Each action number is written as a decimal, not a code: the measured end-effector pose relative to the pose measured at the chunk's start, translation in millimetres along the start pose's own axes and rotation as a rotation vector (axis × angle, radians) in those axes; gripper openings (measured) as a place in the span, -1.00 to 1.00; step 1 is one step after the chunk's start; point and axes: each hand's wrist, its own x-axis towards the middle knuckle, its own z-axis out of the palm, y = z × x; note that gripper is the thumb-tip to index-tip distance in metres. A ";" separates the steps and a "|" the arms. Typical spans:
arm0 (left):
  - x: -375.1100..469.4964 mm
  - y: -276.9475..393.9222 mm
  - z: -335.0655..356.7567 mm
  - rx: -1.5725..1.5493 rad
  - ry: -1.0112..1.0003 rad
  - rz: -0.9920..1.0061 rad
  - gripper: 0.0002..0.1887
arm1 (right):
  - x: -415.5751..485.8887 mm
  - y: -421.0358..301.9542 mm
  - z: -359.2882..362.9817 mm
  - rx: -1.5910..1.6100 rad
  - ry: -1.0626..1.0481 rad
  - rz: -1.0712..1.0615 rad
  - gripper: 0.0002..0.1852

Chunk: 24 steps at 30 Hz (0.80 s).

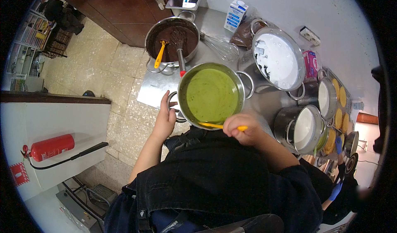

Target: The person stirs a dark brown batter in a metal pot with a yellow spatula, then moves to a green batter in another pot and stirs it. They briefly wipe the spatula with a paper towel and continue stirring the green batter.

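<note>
A steel pot of green batter or cream (212, 93) stands at the table's near edge, close to my body. My left hand (167, 118) is at the pot's left loop handle (171, 101), its fingers about the metal. In my right hand (243, 128) is a yellow-handled spatula (211, 125), which lies across the pot's near rim; its working end is hard to make out. Beyond, a second steel pot (149, 36) contains a dark brown mixture (166, 34). A whisk with a red-tipped handle (180, 59) and a yellow spatula (159, 54) rest in it.
Right of the green pot stands a large pot of white liquid (279, 59), with smaller pots of white liquid (305, 129) nearer. A balloon whisk (221, 46) and a milk carton (235, 15) are behind. Round yellow cakes (336, 121) and a co-worker's blue-gloved hand (338, 144) are far right.
</note>
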 end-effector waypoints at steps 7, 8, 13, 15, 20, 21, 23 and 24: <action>1.1 0.1 0.7 -0.002 0.006 0.002 -0.32 | 3.0 -7.7 -2.4 -0.048 -0.055 -0.035 -0.80; 1.5 -0.3 0.9 -0.004 0.004 0.008 -0.33 | 3.9 -8.8 -5.1 -0.028 -0.086 -0.056 -0.79; 0.3 -0.8 0.1 -0.025 0.003 -0.003 -0.33 | 5.3 -8.2 -5.4 0.036 -0.085 -0.054 -0.79; 0.8 -0.3 0.3 -0.008 0.002 0.004 -0.33 | 5.1 -1.6 2.0 -0.044 -0.061 -0.028 -0.78; 0.8 1.2 -0.8 -0.029 -0.015 -0.017 -0.32 | 0.0 9.8 -15.0 0.245 0.220 -0.107 -0.78; 0.4 1.3 -1.3 -0.027 -0.013 -0.011 -0.32 | -0.9 9.6 -22.2 0.182 0.404 -0.035 -0.76; 0.7 1.1 -0.6 -0.029 -0.008 -0.005 -0.32 | 0.4 8.3 -37.8 0.182 0.673 0.006 -0.70; 0.6 0.9 -0.3 -0.028 -0.010 -0.009 -0.32 | 2.9 7.9 -44.7 0.198 0.738 0.012 -0.68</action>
